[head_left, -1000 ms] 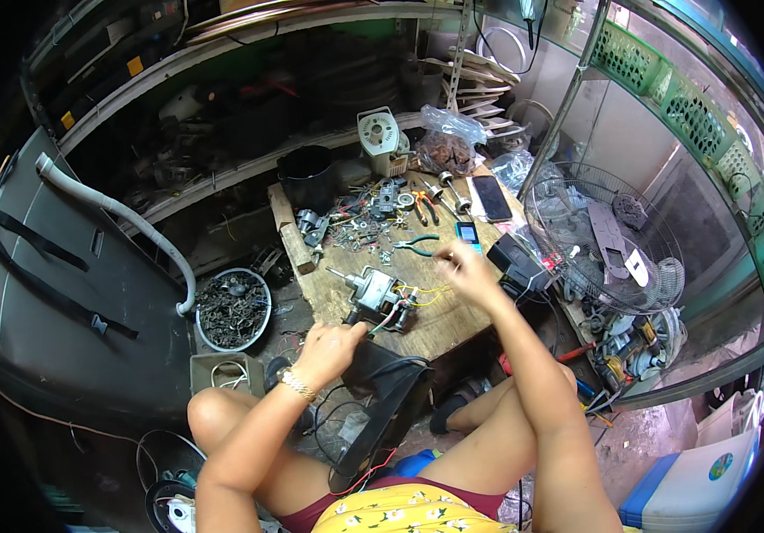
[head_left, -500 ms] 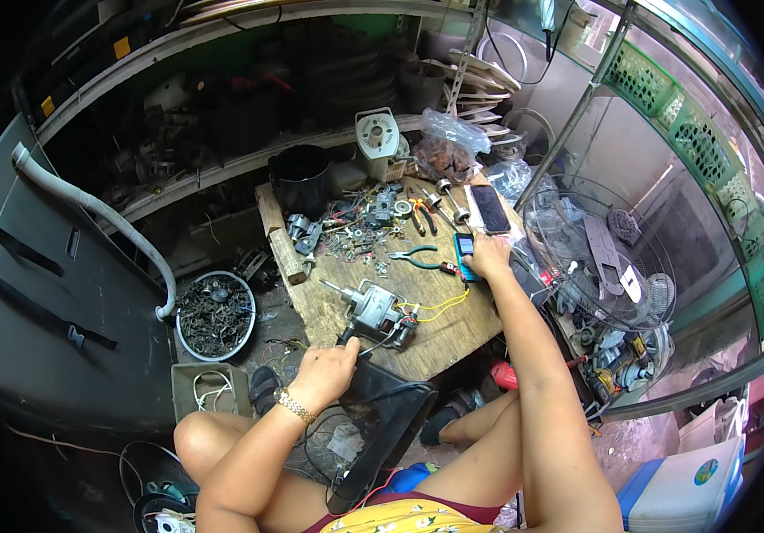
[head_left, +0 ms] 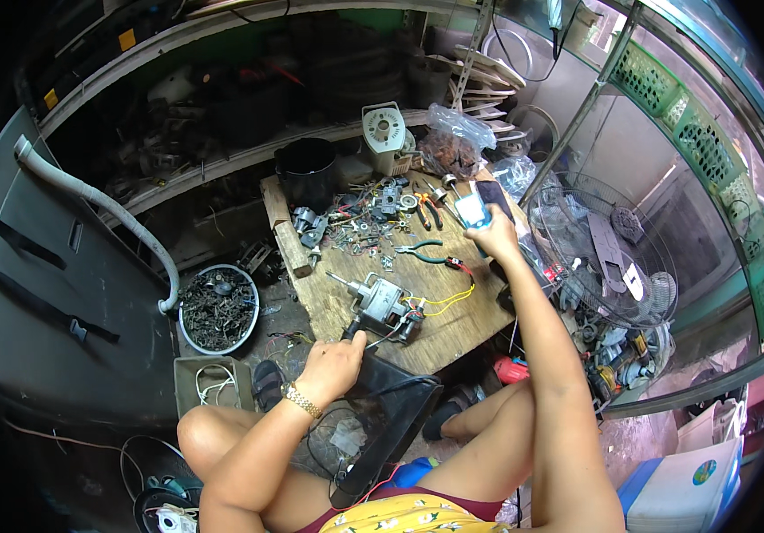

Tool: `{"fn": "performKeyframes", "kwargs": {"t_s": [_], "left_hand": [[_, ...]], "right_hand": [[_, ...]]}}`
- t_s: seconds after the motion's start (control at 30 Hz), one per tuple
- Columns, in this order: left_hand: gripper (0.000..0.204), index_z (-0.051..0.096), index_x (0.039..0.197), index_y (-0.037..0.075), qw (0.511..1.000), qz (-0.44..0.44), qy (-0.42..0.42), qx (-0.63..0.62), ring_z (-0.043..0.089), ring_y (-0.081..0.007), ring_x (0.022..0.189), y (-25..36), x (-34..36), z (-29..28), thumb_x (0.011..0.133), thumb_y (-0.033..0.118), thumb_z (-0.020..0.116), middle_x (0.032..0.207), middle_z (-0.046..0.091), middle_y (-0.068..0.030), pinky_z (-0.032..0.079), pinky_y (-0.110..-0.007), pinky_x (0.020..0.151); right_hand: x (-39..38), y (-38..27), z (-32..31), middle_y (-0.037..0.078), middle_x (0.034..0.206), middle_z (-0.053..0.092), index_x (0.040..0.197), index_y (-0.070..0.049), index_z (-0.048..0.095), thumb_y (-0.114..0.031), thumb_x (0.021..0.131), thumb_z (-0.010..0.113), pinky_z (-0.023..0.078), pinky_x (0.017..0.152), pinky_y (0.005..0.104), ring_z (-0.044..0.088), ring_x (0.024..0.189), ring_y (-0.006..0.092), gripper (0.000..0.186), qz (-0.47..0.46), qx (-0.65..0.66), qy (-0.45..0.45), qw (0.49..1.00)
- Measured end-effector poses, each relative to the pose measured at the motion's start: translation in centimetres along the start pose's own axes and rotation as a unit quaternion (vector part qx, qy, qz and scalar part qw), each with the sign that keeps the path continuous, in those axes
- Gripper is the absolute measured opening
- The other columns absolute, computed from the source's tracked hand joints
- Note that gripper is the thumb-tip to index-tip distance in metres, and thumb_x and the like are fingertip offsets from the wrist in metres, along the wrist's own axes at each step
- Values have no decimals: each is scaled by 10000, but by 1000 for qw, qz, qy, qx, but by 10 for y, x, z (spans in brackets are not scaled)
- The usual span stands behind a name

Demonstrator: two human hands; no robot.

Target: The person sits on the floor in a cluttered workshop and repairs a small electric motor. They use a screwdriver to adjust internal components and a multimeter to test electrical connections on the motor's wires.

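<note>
On the wooden board, a grey electric motor [head_left: 380, 300] lies with its metal shaft pointing left; yellow wires [head_left: 447, 304] run from it to a small red and black piece [head_left: 459, 265]. My left hand [head_left: 331, 366], fingers closed, grips a short black piece [head_left: 352, 330] against the motor's near side. Toward the board's right side, my right hand [head_left: 497, 236] is wrapped round a small blue handheld device [head_left: 473, 213], which is tilted up with its pale screen bright. A dark phone [head_left: 494, 197] lies just behind it, partly covered. Green-handled pliers [head_left: 422, 252] rest nearby.
Screws and small metal parts [head_left: 368, 233] cover the board's far left, near orange-handled pliers [head_left: 428, 211]. Behind stand a black bucket [head_left: 304, 173] and a bagged brown bundle [head_left: 453, 151]. A fan guard [head_left: 604, 240] stands right; a basin of dark scraps [head_left: 218, 309] sits left.
My right hand has lifted the blue device off the board and tilted it up, moving it away from me toward the phone. My left hand stays at the motor.
</note>
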State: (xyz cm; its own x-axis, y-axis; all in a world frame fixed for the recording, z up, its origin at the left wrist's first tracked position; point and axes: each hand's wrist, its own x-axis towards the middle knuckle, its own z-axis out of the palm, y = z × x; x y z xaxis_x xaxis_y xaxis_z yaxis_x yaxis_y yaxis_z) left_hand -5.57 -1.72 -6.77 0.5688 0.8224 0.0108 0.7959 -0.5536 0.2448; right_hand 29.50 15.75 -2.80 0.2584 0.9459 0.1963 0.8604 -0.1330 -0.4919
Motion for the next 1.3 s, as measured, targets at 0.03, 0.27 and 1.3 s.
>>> {"fn": "performKeyframes", "kwargs": {"t_s": [0.03,0.27,1.3], "left_hand": [[217,514,1086,48,1000,-1,-4,-1,685,-298,705,1,0,0,881,103,475,758,683,-111,496,-441,657],[196,510,1066,47,1000,-5,18,23,681,-311,714,8,-8,-1,879,96,475,764,680,-115,494,-442,667],[101,468,975,45,998,-34,34,30,661,-335,697,18,-6,12,882,86,460,771,661,-137,486,-444,652]], "right_hand": [[-7,-1,-5,137,1062,621,1284,-16,475,-251,641,843,534,824,449,644,907,301,777,-26,179,-4,984],[-115,-31,-43,145,1182,565,1469,-132,246,-137,920,617,592,758,493,663,929,311,662,76,682,-336,646],[-161,-78,-51,227,1337,476,1486,-148,185,-117,861,563,561,816,540,649,981,383,731,-9,767,-303,565]]}}
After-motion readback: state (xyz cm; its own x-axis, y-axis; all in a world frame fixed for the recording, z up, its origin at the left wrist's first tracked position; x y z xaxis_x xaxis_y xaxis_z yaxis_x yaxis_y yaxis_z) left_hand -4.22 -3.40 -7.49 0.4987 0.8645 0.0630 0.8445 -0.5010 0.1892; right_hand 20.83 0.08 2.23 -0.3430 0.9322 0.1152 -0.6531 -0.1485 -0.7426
